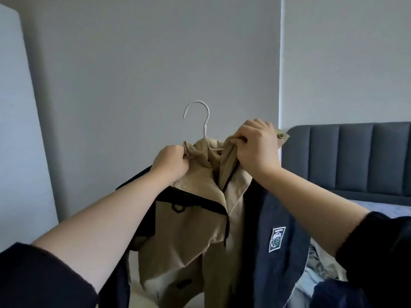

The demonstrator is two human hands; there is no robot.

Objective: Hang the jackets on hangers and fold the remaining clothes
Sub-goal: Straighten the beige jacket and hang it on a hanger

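Observation:
I hold a beige jacket (195,230) with black trim up in the air in front of me. A white hanger (205,121) sits inside its collar, and the hook sticks up above the fabric. My left hand (171,163) grips the left side of the collar. My right hand (255,147) grips the right side of the collar, where a tab with a brass snap pokes out past my knuckles. A navy jacket (273,252) with a white and green chest badge hangs right behind the beige one, partly hidden by it and by my right forearm.
A bed with a dark blue padded headboard (355,156) stands to the right. Several loose light-coloured clothes (322,270) lie on the bed under my right arm. A grey wall (144,63) is straight ahead, and a pale panel (20,130) stands at the left.

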